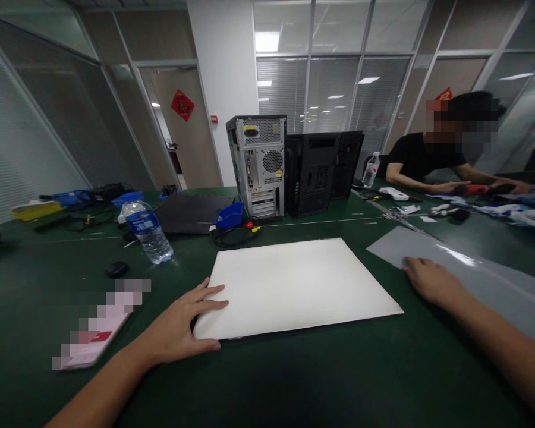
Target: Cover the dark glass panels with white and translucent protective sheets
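Observation:
A flat white rectangular panel [294, 288] with a thin dark edge lies in front of me on the green table. My left hand [182, 324] rests on its left side, fingers spread over the white face and thumb along the front edge. To the right, a translucent grey plastic sheet [472, 273] with a glossy streak lies partly out of view. At the sheet's near edge is my right hand [432, 279], its fingers close together and bent on it; the thumb is largely hidden.
A water bottle [147, 232], a black mouse-like object [116, 269] and a pink phone-shaped item [102, 333] are at left. Behind the panel stand an open computer case [258, 166], black case parts [316, 172] and a coiled cable [236, 236]. A person [428, 154] works at far right.

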Demonstrator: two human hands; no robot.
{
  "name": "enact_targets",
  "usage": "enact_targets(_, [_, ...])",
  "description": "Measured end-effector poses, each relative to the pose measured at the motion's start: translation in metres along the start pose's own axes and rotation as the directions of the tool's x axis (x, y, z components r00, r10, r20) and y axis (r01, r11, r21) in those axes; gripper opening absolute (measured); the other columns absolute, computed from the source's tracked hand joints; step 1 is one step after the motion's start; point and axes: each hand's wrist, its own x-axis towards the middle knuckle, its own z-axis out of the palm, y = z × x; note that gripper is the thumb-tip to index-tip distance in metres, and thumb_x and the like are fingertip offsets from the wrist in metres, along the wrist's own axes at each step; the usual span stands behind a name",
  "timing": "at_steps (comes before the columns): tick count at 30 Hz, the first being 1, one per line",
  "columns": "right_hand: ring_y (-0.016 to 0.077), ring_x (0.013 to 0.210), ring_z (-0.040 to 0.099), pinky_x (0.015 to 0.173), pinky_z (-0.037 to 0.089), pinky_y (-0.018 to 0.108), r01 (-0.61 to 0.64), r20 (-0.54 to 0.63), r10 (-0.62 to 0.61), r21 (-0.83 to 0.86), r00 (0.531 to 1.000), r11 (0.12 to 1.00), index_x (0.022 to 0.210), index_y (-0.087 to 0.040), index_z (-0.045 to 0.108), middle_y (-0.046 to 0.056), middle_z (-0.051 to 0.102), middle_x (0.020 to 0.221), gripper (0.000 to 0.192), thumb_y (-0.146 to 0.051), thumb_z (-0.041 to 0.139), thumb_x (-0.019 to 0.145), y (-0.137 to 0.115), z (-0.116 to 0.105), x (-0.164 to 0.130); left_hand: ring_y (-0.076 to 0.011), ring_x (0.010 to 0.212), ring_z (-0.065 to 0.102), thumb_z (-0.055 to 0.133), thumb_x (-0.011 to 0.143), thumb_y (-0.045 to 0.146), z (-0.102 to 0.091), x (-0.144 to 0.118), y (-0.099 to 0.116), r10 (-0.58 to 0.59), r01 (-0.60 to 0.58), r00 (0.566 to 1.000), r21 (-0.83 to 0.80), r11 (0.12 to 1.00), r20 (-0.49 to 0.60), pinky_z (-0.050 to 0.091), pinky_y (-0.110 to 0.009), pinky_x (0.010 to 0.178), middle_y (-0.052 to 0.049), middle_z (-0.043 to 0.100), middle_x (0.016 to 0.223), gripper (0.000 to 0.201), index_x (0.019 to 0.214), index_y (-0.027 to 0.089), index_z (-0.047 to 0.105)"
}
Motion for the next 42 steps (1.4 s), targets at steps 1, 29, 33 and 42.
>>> enact_targets(1, [0.043,0.111,0.062,0.092,0.048,0.061,0.015,0.014,-0.015,-0.009,1.0,1.0,0.136,-0.009,0.06,0.03,0.061,0.128,0.067,-0.055,0.027,0.1,-0.006,0.0,0.0,-0.0421,0.152,0.029,0.079,0.073,0.065,0.0,0.0,0.0,0.0,0.0,1.0,0.004,1.0,0.005,0.03,-0.067,0.119,-0.004,0.044,0.162,0.075,0.141,0.039,0.06])
enact_targets(29, [0.0275,0.139,0.047,0.118,0.038,0.051,0.521,0.136,-0.58,0.313,0.803,0.794,0.155,-0.031,0.042,0.003,0.049,0.155,0.061,-0.058,0.043,0.101,-0.145,-0.057,-0.05,-0.0404,0.154,0.025,0.076,0.074,0.069,-0.001,0.0,0.001,-0.018,0.018,0.999,0.016,1.0,0.044,0.028,-0.064,0.121,-0.005,0.04,0.164,0.08,0.144,0.036,0.058])
enact_targets(33, [0.0349,0.134,0.051,0.114,0.041,0.055,0.326,0.053,-0.333,0.113,0.941,0.939,0.149,-0.017,0.052,0.014,0.053,0.149,0.069,-0.062,0.039,0.099,-0.097,-0.041,-0.024,-0.0404,0.154,0.023,0.075,0.075,0.069,0.001,0.001,-0.002,-0.009,0.008,0.999,0.014,1.0,0.042,0.028,-0.065,0.121,-0.005,0.04,0.164,0.08,0.145,0.036,0.057])
enact_targets(42, [0.0402,0.123,0.059,0.104,0.047,0.059,0.104,0.096,-0.106,0.026,0.99,0.994,0.136,-0.011,0.063,0.021,0.061,0.138,0.079,-0.071,0.031,0.096,-0.074,-0.026,-0.016,-0.0398,0.154,0.025,0.077,0.073,0.069,0.0,-0.002,-0.002,-0.015,0.015,1.0,-0.005,1.0,0.022,0.029,-0.063,0.121,-0.003,0.041,0.164,0.08,0.145,0.038,0.057])
